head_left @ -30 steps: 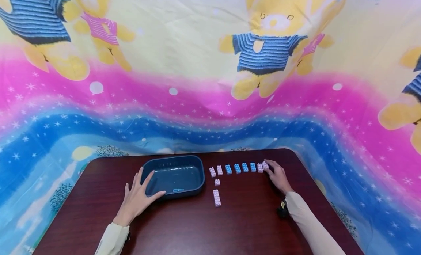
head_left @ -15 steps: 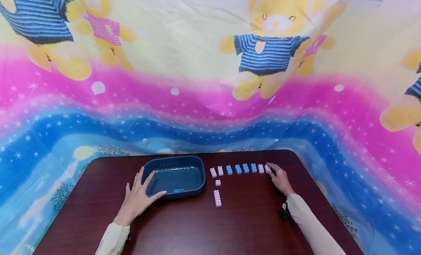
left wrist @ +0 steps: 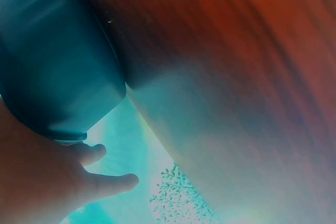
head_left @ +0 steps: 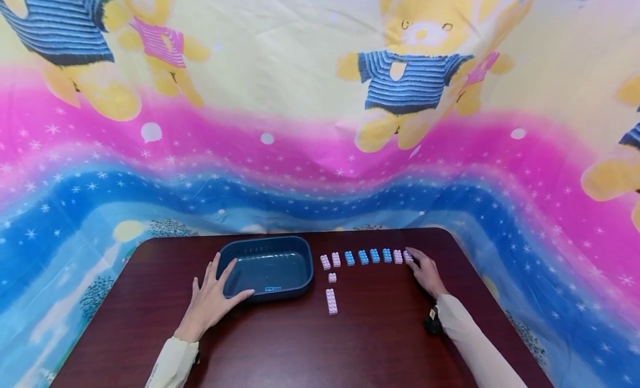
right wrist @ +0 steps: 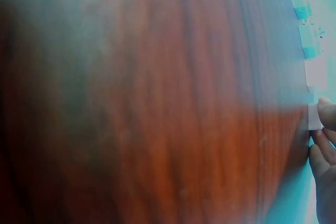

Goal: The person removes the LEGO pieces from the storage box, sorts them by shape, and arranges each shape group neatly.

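In the head view a dark blue-grey plastic bin (head_left: 311, 277) stands at the table's left rear. My left hand (head_left: 209, 300) rests on its left end, fingers spread, thumb along the near rim. Right of the bin runs a row of toy building bricks: pale pink bricks (head_left: 336, 259), several blue bricks (head_left: 363, 257), then a pink brick (head_left: 398, 257). My right hand (head_left: 425, 270) pinches the pink brick at the right end (right wrist: 314, 117) between thumb and fingers, down on the table. In the right wrist view a small gap separates it from its pink neighbour (right wrist: 315, 74).
A small square pink brick (head_left: 332, 277) and a long pink brick (head_left: 331, 302) lie in front of the row's left end. The dark wooden table (head_left: 300, 349) has rounded rear corners. A patterned cloth (head_left: 310, 204) hangs behind it.
My right hand has shifted slightly right and toward me with the end pink brick, opening a small gap beside its neighbour. My left hand stays on the bin.
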Demonstrator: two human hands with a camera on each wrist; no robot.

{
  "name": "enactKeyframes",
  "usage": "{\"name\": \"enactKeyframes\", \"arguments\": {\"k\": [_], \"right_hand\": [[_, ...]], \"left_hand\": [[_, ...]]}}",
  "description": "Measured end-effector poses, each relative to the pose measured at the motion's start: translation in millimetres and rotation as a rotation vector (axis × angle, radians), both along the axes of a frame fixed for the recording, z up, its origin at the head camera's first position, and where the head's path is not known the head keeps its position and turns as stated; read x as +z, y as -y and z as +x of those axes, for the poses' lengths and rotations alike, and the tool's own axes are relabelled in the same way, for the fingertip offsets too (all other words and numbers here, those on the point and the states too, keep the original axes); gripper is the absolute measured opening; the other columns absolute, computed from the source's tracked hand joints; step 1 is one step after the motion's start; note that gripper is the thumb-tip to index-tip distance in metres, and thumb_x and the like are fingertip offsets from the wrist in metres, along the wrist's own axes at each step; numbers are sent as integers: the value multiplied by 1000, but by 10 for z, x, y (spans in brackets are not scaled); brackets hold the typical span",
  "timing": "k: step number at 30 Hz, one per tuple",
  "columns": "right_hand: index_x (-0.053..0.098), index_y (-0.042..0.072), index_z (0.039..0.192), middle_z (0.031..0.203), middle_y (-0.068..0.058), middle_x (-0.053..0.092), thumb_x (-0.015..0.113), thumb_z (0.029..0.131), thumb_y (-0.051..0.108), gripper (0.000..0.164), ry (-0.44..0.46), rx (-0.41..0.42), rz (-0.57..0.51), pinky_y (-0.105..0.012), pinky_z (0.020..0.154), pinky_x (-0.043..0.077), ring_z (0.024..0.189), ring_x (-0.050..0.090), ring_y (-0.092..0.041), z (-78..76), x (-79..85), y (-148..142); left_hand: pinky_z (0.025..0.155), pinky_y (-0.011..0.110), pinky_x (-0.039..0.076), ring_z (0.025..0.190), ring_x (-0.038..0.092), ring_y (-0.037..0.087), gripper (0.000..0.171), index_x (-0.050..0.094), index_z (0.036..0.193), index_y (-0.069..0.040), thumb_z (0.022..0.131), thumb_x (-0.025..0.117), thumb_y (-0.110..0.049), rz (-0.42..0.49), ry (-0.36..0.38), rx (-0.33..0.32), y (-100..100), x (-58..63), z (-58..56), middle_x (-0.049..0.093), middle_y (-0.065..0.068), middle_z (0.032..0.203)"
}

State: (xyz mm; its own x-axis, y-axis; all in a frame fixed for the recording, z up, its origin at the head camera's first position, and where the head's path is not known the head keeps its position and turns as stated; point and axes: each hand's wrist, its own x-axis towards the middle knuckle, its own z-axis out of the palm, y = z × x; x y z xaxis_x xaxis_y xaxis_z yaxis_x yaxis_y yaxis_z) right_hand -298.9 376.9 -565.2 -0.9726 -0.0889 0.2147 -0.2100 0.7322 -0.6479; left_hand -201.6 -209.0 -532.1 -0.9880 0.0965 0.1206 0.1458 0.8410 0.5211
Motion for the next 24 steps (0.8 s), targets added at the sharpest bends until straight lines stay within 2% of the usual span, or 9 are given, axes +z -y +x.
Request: {"name": "enactKeyframes", "arguments": {"k": [7, 12, 17, 21, 24], "right_hand": [[46, -10, 155, 158, -35, 41, 55, 107, -2, 49, -1, 4, -20, -68, 118, 31, 148, 36, -54, 13, 47, -5], [47, -10, 153, 157, -35, 42, 56, 107, -2, 48, -38, -3, -43, -68, 115, 35, 145, 40, -54, 6, 130, 55], [50, -10, 152, 155, -34, 46, 58, 107, -3, 47, -72, 16, -62, -65, 108, 45, 134, 54, -50, 4, 247, 226], [52, -10, 150, 150, -33, 51, 63, 104, -3, 47, -95, 53, -87, -60, 97, 54, 114, 65, -46, -23, 304, 419], [54, -10, 149, 150, -32, 53, 66, 103, -1, 48, -93, 90, -92, -59, 96, 55, 116, 65, -46, -48, 323, 574]], "left_hand": [[113, 85, 4, 157, 10, 54, 104, 32, 168, -15, 90, 71, -71, 3, -4, -1, 1, -5, 0, 2, 23, 175], [114, 85, 4, 157, 10, 54, 104, 32, 168, -15, 90, 70, -71, 4, 1, 2, 12, -4, 8, 1, 23, 175], [114, 85, 4, 157, 10, 54, 105, 31, 168, -15, 89, 70, -72, 2, 3, 2, 20, -7, 12, 0, 22, 176], [114, 85, 3, 157, 9, 53, 105, 31, 169, -15, 90, 70, -72, 5, 0, -2, 13, -11, 4, 0, 23, 176], [114, 85, 4, 157, 10, 53, 105, 32, 168, -14, 89, 70, -72, 5, -4, 0, 6, -13, 6, 1, 23, 175]]}}
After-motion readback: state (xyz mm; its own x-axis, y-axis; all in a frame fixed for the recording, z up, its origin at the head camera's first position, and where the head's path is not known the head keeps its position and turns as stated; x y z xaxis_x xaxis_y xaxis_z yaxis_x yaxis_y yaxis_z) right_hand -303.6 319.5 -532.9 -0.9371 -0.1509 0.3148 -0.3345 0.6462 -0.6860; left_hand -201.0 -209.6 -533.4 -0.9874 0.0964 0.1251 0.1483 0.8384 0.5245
